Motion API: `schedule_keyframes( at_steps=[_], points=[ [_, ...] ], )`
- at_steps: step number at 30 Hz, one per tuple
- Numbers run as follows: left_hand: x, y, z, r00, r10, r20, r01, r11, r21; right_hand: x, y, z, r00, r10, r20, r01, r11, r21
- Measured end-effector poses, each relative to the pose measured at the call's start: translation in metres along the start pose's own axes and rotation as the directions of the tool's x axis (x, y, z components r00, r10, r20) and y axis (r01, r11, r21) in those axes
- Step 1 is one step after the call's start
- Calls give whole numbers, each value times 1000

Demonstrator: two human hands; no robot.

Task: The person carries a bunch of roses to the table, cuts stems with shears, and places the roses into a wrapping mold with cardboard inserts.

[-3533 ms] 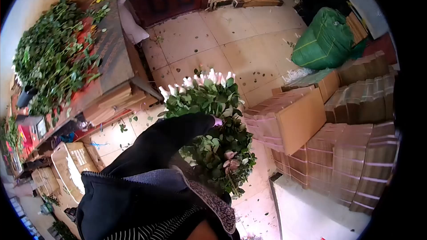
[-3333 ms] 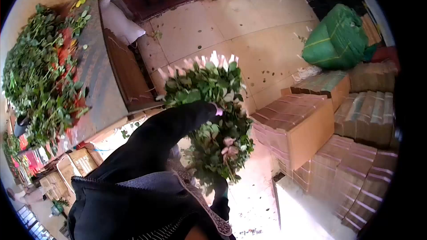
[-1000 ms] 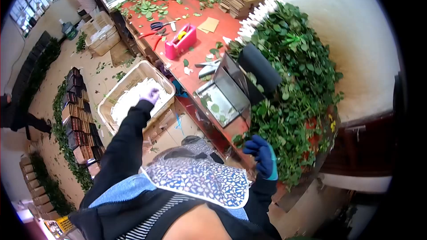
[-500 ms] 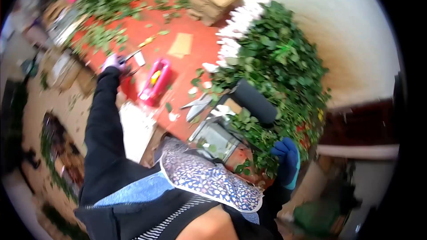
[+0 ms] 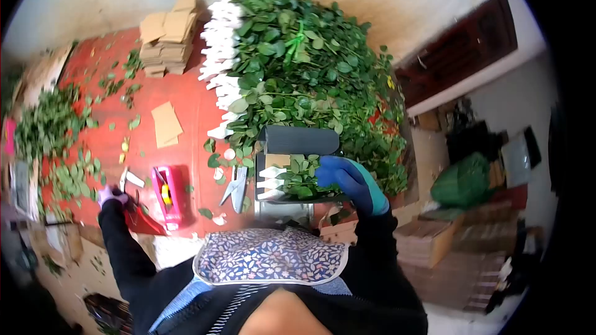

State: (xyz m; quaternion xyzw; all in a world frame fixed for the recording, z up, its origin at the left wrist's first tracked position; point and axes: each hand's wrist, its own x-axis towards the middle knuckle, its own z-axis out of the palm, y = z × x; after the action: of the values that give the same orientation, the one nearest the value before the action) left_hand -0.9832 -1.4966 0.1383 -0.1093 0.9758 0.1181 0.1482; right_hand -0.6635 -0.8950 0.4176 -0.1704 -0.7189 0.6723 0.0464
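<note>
1. Right hand (image 5: 355,183) nearer, at right end of white-capped stems (image 5: 302,177), beside black roll (image 5: 304,141); can't tell if fingers grip.
2. Stems' long axis: left-right, caps pointing left.
3. Left hand (image 5: 113,196) well apart, at scissors (image 5: 123,180); closure unclear.

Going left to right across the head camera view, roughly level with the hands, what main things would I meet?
Left hand, pink tape dispenser, silver hand tool, three white-wrapped tips, right hand in a blue glove, green sack.
</note>
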Motion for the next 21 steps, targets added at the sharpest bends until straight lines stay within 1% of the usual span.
schedule_keyframes(
  at_steps=[1,2,3,4,5,6,7,8,9,10,11,12,13,14,15,16,17,18,19,20,21],
  points=[
    [-3,12,-8,999,-2,-35,4,998,58,6,3,-3,1000,1,14,-1,1000,25],
    [-4,16,-10,992,33,-119,-19,993,115,11,10,-5,997,16,75,-18,999,26],
    [-6,17,-8,978,68,-196,-35,985,168,14,10,-6,995,27,94,-30,999,32],
    [-2,14,-11,966,66,-249,-37,992,118,17,10,-7,993,38,112,-43,998,38],
    [4,2,-9,951,49,-304,-36,998,47,17,-4,-2,987,-3,159,4,1000,-9],
    [24,-16,-12,946,-13,-323,-31,991,-130,20,-17,-2,978,-28,208,36,999,-34],
    [59,-50,-9,842,116,-527,-213,969,-127,24,-25,-4,964,-50,263,69,996,-63],
    [72,-56,-27,843,-1,-537,-150,960,-237,27,-24,-10,942,-114,316,142,987,-69],
    [49,-33,-66,823,136,-551,-239,964,-120,31,-24,-13,944,-97,314,120,991,-55],
    [46,-22,-85,833,193,-519,-425,824,-375,34,-25,-14,918,-198,344,237,968,-77],
    [42,-11,-104,838,250,-484,-528,592,-609,36,-27,-13,879,-291,376,348,933,-90],
    [-18,59,-118,814,395,-425,-571,418,-707,35,-47,-5,863,-273,425,376,909,-178],
    [-82,135,-137,768,534,-353,-534,230,-814,39,-49,-3,845,-271,460,406,886,-224],
    [-145,210,-155,704,656,-274,-425,80,-901,42,-36,5,798,-427,425,533,829,-169],
    [-200,269,-146,692,680,-242,-309,-23,-951,44,-23,13,727,-574,376,653,748,-121],
    [-232,299,-127,706,691,-156,-254,41,-966,45,-24,16,594,-759,268,802,584,-124],
    [-268,333,-109,661,736,-148,-265,45,-963,41,-20,13,664,-677,317,721,693,-30],
    [-306,358,-88,664,741,-98,-120,-24,-993,38,-16,4,730,-584,356,646,759,-81],
    [-326,375,-80,628,769,-121,-136,-45,-990,36,-20,-9,776,-470,420,573,803,-161],
    [-347,392,-73,590,794,-144,-150,-68,-986,37,-8,-18,760,-526,382,623,757,-196],
    [-367,410,-66,551,818,-167,-161,-92,-983,40,-6,-34,757,-514,405,630,739,-240]
  ],
)
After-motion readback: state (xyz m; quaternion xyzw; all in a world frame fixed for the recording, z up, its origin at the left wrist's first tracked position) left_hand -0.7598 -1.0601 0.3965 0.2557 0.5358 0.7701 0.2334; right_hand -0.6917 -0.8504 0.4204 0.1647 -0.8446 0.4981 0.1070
